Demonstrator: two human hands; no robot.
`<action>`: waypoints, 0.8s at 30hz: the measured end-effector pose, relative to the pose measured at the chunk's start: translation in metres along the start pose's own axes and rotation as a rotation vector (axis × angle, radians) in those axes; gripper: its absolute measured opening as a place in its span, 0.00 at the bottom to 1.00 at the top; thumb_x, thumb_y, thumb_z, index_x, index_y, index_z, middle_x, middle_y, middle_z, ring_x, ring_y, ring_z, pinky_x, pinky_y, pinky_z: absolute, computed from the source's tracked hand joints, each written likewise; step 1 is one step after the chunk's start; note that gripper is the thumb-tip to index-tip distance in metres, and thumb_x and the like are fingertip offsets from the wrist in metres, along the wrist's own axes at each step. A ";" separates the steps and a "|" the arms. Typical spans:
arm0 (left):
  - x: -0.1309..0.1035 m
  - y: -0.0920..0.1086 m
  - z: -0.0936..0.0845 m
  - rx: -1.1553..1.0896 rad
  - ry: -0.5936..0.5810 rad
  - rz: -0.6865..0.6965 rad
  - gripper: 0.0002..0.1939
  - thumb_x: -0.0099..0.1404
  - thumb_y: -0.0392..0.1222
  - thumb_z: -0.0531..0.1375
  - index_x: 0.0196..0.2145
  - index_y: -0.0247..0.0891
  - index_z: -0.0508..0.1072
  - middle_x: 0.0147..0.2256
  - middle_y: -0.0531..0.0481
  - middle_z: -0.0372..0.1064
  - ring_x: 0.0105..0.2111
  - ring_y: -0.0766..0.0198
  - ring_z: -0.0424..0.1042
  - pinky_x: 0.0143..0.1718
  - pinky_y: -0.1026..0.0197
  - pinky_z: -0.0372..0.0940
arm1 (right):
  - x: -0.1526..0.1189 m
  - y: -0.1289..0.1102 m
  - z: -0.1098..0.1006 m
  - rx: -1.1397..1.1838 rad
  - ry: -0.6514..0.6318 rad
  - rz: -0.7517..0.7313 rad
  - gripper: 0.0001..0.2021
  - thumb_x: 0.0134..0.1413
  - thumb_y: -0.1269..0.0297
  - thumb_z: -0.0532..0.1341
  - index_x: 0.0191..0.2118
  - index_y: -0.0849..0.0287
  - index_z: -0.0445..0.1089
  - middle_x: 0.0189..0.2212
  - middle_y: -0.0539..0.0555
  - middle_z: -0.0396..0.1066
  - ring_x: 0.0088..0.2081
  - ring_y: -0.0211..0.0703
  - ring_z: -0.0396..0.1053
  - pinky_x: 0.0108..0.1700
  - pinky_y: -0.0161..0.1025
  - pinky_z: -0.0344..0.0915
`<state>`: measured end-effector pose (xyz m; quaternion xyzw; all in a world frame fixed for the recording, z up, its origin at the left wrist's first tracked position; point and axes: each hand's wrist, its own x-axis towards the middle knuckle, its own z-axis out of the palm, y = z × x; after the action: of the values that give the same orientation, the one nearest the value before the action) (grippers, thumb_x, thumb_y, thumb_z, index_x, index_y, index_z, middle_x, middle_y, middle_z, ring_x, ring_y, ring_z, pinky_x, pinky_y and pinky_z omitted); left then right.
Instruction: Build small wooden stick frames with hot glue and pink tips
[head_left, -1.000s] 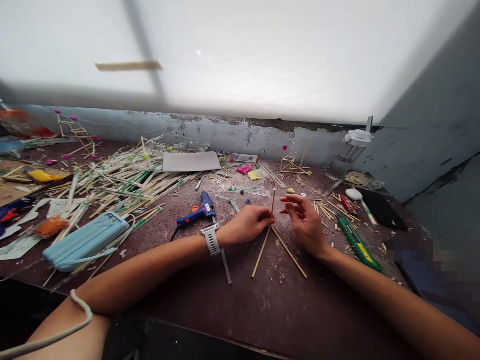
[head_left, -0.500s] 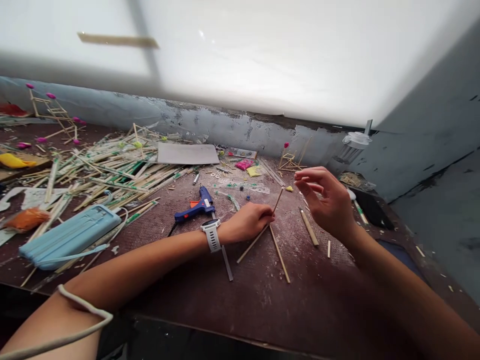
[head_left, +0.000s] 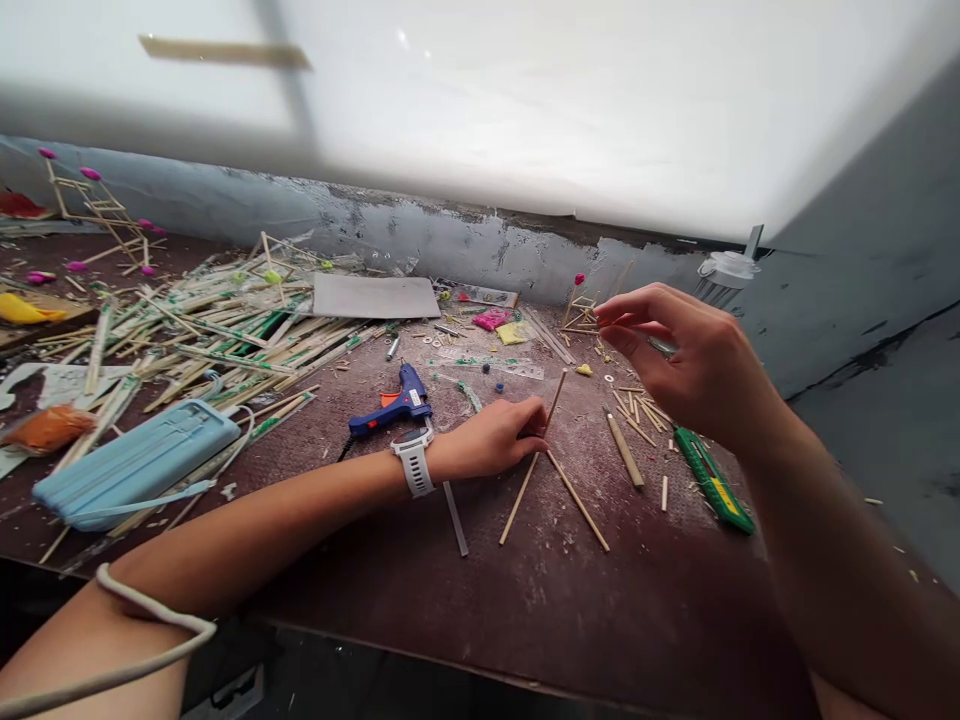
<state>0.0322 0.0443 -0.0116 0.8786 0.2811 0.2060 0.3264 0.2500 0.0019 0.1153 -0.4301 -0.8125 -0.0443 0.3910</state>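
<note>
My left hand [head_left: 499,438], with a white watch [head_left: 414,462] on its wrist, pinches the crossing of thin wooden sticks. One stick [head_left: 519,499] leans up past the fingertips, and another [head_left: 579,501] slants down to the right. Raised over the table at the right is my right hand [head_left: 671,340], its fingers curved and thumb near them; whether something small is between the tips cannot be made out. A blue glue gun [head_left: 396,405] lies behind my left wrist, and a clear glue stick [head_left: 454,520] shows below it.
A light blue case [head_left: 139,465] and a heap of sticks [head_left: 225,325] cover the left. A pointed wooden tool [head_left: 624,450], short sticks [head_left: 641,410] and a green cutter [head_left: 712,480] lie right. Stick frames [head_left: 105,215] stand at the back left.
My right hand has moved right and slightly up, and the green cutter and short sticks now show. The lower ends of the held sticks have swung right. The view has shifted slightly.
</note>
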 end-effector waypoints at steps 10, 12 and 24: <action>-0.013 0.017 -0.021 0.271 -0.331 0.206 0.28 0.73 0.50 0.65 0.67 0.46 0.68 0.66 0.38 0.65 0.62 0.48 0.71 0.60 0.54 0.66 | -0.001 0.010 -0.003 0.035 -0.027 0.042 0.07 0.66 0.65 0.62 0.46 0.53 0.77 0.42 0.53 0.80 0.44 0.47 0.80 0.48 0.47 0.79; -0.015 0.017 -0.016 0.370 -0.352 0.217 0.34 0.73 0.55 0.63 0.71 0.46 0.62 0.71 0.34 0.58 0.68 0.43 0.64 0.65 0.50 0.64 | 0.000 0.008 -0.003 0.036 -0.058 0.046 0.08 0.67 0.64 0.61 0.46 0.52 0.77 0.42 0.54 0.80 0.45 0.49 0.79 0.49 0.50 0.79; -0.020 0.005 0.008 0.580 -0.228 0.368 0.39 0.69 0.63 0.62 0.69 0.37 0.67 0.69 0.27 0.59 0.70 0.37 0.60 0.69 0.45 0.60 | 0.002 0.003 -0.007 0.006 -0.241 -0.013 0.09 0.68 0.62 0.59 0.45 0.52 0.77 0.42 0.55 0.80 0.41 0.49 0.78 0.45 0.49 0.76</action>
<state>0.0233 0.0250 -0.0178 0.9879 0.1269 0.0735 0.0503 0.2556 0.0021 0.1206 -0.4258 -0.8565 0.0072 0.2916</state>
